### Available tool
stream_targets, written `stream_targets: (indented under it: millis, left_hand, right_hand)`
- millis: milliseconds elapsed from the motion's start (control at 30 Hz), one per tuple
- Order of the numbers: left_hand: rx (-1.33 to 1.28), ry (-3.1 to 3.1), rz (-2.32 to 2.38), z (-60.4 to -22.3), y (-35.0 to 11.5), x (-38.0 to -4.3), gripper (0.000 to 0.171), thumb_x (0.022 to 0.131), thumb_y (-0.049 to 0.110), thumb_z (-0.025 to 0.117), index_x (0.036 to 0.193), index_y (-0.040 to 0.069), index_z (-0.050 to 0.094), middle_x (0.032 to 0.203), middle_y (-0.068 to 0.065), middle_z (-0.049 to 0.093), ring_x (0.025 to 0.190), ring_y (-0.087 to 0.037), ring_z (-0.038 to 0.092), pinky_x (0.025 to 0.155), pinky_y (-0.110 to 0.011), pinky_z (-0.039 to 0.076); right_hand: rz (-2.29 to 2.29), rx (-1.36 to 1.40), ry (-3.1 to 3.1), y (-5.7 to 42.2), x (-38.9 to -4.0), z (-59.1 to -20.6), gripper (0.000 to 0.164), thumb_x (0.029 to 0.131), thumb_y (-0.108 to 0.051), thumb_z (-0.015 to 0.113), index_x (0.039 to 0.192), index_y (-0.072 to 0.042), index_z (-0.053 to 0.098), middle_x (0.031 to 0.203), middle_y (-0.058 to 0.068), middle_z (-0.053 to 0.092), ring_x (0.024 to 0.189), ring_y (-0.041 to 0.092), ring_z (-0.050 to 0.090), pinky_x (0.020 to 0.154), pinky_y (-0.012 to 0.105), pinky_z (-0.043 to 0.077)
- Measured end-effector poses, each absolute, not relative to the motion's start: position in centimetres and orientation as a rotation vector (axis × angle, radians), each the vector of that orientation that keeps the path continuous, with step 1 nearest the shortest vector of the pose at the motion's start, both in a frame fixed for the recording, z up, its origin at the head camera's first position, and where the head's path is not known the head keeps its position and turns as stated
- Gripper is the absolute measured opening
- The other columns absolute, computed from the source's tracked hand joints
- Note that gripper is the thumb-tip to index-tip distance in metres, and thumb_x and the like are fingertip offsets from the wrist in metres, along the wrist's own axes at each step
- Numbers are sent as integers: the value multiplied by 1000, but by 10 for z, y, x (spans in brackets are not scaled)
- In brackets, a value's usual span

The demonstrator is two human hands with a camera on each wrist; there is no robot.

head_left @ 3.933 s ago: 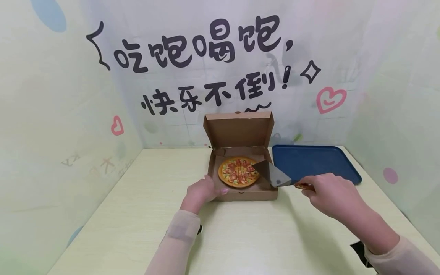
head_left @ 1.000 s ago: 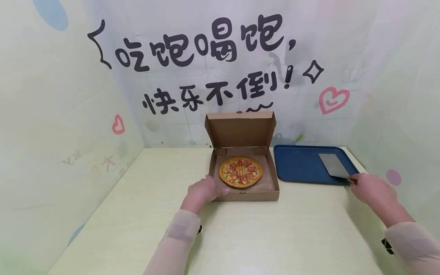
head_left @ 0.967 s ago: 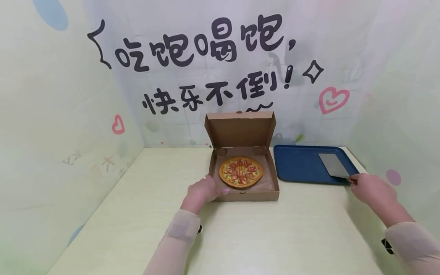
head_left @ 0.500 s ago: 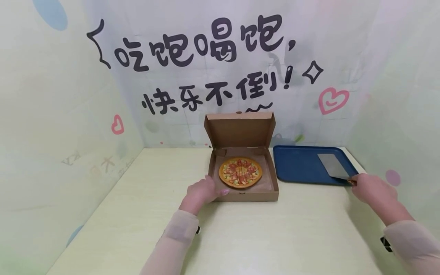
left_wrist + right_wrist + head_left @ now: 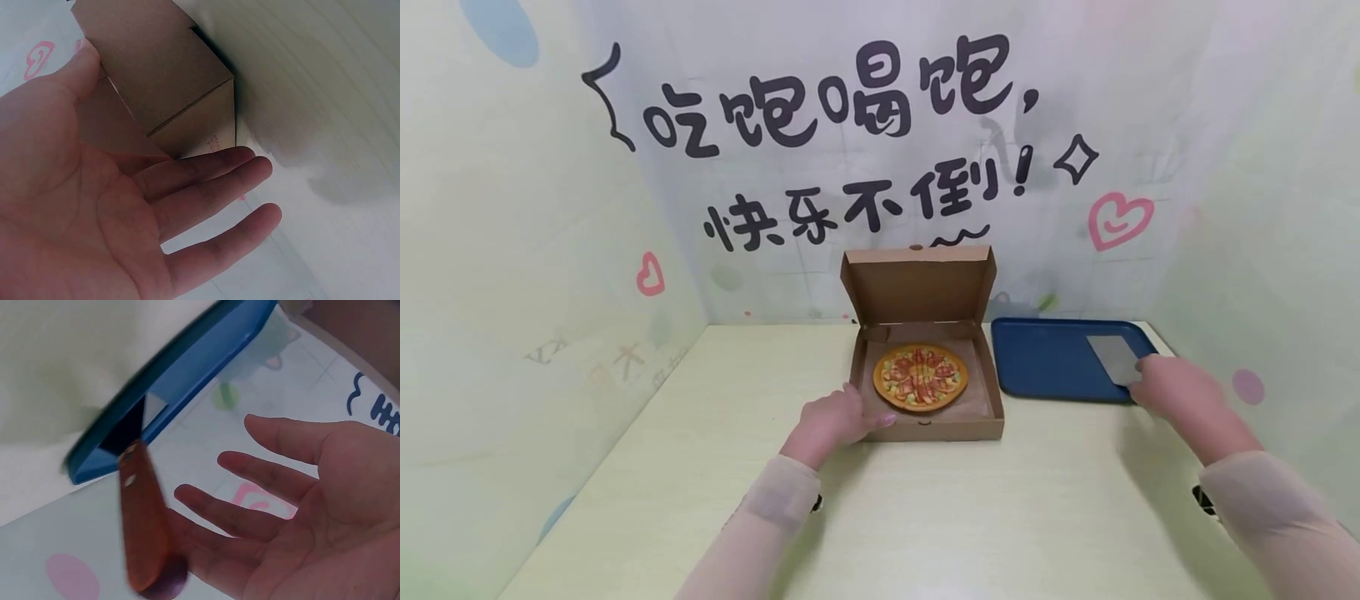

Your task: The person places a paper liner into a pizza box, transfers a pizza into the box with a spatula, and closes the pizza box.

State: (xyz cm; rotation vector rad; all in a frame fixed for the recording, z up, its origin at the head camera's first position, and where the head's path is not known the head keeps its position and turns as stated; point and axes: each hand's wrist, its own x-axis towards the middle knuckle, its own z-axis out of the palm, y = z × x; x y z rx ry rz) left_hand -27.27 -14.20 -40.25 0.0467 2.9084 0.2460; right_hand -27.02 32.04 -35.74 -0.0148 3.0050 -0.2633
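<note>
In the head view my left hand (image 5: 833,418) holds the front left corner of an open cardboard pizza box (image 5: 962,429), thumb over the front wall. The left wrist view shows the other fingers (image 5: 219,194) loosely straight beside the box corner. A round pizza (image 5: 920,377) lies on brown paper inside the box. My right hand (image 5: 1180,400) is at the near right corner of the blue tray (image 5: 1048,358). A pizza spatula rests there, its metal blade (image 5: 1111,357) on the tray. Its wooden handle (image 5: 144,519) sticks out past the rim, beside my spread fingers.
The box lid (image 5: 917,287) stands upright at the back, close before the printed curtain wall (image 5: 820,150). The tray stands right beside the box. Pale side walls (image 5: 1262,275) bound the wooden table (image 5: 940,517).
My right hand carried the spatula from over the pizza rightward onto the tray. Its fingers have now let go of the handle and the hand has shifted slightly left. The left hand stays put.
</note>
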Motion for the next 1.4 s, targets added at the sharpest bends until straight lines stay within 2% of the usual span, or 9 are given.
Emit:
stream_targets:
  millis: [267,500,633,733,933,1100,1233,1333,1400]
  left_hand:
    - [94,2953,345,-391,-151,-278,101,99,70,59,156,-11,40,145,-27,64,122,-41,71,99,-60,59]
    - [74,3036,625,-356,-164,-299,103,105,69,49,166,-8,19,168,-31,36,150,-50,46,119,-62,45]
    - [79,3103,767,-333,-168,-311,99,108,66,45,168,-6,13,171,-31,29,154,-49,39,125,-61,38]
    - [111,3115,922,-319,-169,-321,95,109,64,41,168,-5,13,171,-30,30,156,-47,38,127,-59,35]
    - [156,3003,1311,-301,-165,-338,87,112,62,30,167,-4,20,170,-27,35,156,-42,42,130,-55,33]
    - [135,2918,1501,-291,-157,-345,87,111,65,25,167,-2,25,168,-24,42,151,-40,47,130,-52,34]
    - [132,2887,1548,-288,-152,-344,84,111,66,23,160,1,39,152,-25,55,140,-40,55,122,-53,43]
    - [136,2897,1549,-287,-150,-343,80,112,64,24,157,0,43,148,-26,58,141,-41,55,121,-55,44]
    - [141,2909,1528,-286,-151,-342,83,111,65,24,160,-1,40,155,-27,55,150,-41,48,126,-54,39]
  right_hand:
    - [-250,-96,3029,271,-288,-342,56,108,-21,54,148,17,47,147,43,51,131,59,56,105,68,51]
    - [-445,-266,3051,231,-303,-324,55,113,-19,43,155,16,39,150,40,52,133,56,57,108,67,49]
    - [-632,-348,3016,210,-311,-311,55,115,-20,36,159,13,34,158,37,46,143,53,50,116,66,44]
    - [-815,-353,2941,196,-319,-301,59,117,-26,32,165,8,26,168,33,33,156,51,35,126,65,33]
    - [-1190,-352,2771,175,-329,-286,68,118,-41,26,170,0,11,178,23,15,166,43,17,133,61,20]
    - [-1466,-301,2590,166,-326,-279,70,117,-44,23,171,-3,4,180,18,7,166,41,17,134,57,19]
    - [-1538,-288,2536,163,-327,-277,68,118,-42,23,171,-3,5,180,18,7,166,41,17,134,56,19]
    - [-1557,-295,2528,163,-327,-278,66,118,-40,24,170,-2,9,180,18,9,166,41,17,134,57,20]
    - [-1566,-302,2523,164,-326,-278,65,118,-38,24,170,-2,11,180,19,11,166,41,16,134,57,22]
